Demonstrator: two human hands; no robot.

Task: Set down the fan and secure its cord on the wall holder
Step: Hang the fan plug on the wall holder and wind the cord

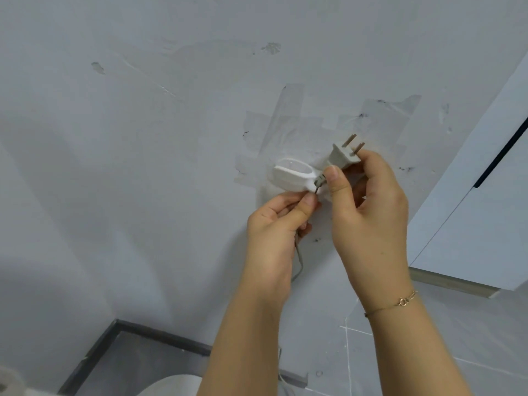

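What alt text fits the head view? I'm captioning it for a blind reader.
Two hands work a grey cord into a white holder taped to a wall. The right hand holds the plug, prongs up; the left hand pinches the cord below.

Scuffed grey wall (143, 167), white cabinet (480, 210)

cord (98, 254) partly hidden behind hands, white object (174, 385) cut off below

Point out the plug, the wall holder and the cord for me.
plug (344, 157): head view, on its grey body.
wall holder (291, 175): head view, on its white oval ring.
cord (100, 260): head view, below the left hand.
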